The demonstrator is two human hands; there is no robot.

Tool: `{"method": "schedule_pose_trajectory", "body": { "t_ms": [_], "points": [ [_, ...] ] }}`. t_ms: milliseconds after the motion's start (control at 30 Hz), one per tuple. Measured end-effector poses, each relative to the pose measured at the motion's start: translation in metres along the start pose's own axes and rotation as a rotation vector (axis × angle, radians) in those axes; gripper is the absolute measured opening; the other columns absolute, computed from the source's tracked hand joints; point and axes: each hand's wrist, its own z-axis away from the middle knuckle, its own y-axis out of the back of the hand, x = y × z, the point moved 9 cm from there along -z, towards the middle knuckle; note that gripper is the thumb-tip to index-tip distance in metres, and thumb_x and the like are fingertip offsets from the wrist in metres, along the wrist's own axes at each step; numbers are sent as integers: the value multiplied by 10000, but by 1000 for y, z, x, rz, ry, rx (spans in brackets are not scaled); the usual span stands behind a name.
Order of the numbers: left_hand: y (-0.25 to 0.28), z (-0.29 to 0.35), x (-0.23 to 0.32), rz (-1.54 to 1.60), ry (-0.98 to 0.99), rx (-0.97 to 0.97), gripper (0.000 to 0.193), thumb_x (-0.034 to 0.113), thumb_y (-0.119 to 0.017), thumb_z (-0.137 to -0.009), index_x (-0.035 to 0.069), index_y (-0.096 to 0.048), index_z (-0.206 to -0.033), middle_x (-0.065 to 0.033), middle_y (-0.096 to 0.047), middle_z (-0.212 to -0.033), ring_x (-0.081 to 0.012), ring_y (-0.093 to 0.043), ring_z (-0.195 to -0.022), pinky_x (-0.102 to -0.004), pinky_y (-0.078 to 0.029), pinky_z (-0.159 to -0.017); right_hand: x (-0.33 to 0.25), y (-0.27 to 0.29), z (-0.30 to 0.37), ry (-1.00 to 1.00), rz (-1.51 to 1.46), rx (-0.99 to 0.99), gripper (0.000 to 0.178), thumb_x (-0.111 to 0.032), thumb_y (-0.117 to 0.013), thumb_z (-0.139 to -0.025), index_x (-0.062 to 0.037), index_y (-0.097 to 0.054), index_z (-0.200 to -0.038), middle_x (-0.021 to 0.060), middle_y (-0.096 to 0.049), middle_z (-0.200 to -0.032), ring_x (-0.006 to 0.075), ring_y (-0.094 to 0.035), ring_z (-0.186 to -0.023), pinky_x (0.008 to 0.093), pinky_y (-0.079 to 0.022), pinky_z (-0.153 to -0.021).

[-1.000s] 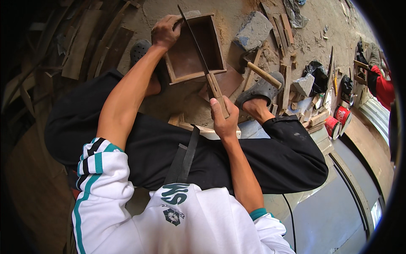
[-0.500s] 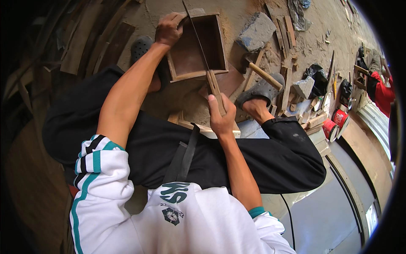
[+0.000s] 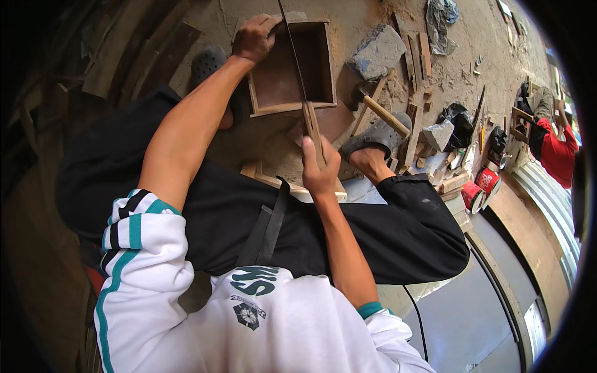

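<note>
An open wooden box (image 3: pixel 254 93), like a small drawer, lies on the ground before me. My left hand (image 3: pixel 255 38) grips its far left corner, fingers bent over the edge. My right hand (image 3: pixel 321 166) is closed around the wooden handle of a handsaw (image 3: pixel 313 126). The saw's thin blade, seen edge-on, runs away from me over the box and passes beside my left fingers. Whether its teeth touch the far wall cannot be made out. A flat brown board (image 3: pixel 333 121) lies beneath the near right corner.
Right of the box are a concrete block (image 3: pixel 376 53) and a hammer (image 3: pixel 387 117) by my right shoe. Wood scraps (image 3: pixel 413 133) and red cans (image 3: pixel 488 181) lie farther right. Planks (image 3: pixel 165 59) are stacked left. A person in red (image 3: pixel 558 155) is at the far right.
The view has shifted slightly. My left hand still grips the box corner, and my right hand still holds the saw, its blade lying nearly as before.
</note>
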Motion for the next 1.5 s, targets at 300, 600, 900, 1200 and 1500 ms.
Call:
{"method": "schedule_pose_trajectory", "body": {
  "t_ms": [300,600,900,1200,1500],
  "points": [
    [-10,4,-8,-4,-3,41,371,75,-708,-754,158,-705,-1115,-42,-684,-1009,-289,-663,-980,-417,-528,-865,-7,-4,-2,41,37,6,299,-172,-615,-983,-12,-529,-746,44,-467,-581,101,-403,-558,314,-359,-516],
    [-7,4,-7,-20,-28,68,361,77,-710,-750,161,-706,-1102,-39,-688,-1010,-283,-668,-968,-422,-526,-862,-1,-7,7,-46,-26,6,240,-177,-610,-987,-7,-596,-818,34,-487,-618,90,-453,-609,290,-392,-555],
    [-7,7,-6,10,-26,86,367,73,-712,-759,161,-699,-1115,-50,-692,-1009,-305,-669,-968,-429,-530,-870,-3,4,20,-6,-9,30,259,-165,-606,-993,-3,-568,-794,39,-477,-615,108,-434,-592,294,-382,-552],
    [-7,11,-6,-8,-45,117,334,90,-711,-793,151,-685,-1120,-96,-698,-1009,-322,-669,-967,-439,-534,-841,-5,4,21,-24,-1,-9,248,-190,-605,-994,-3,-594,-831,38,-507,-647,98,-467,-623,292,-391,-578],
    [32,7,18,-180,-8,224,206,201,-690,-872,146,-666,-1069,-94,-705,-994,-303,-657,-993,-458,-514,-838,-1,-7,-26,-30,-4,8,314,-245,-607,-1000,3,-633,-808,40,-585,-656,125,-529,-632,302,-426,-608]
  ]
}}
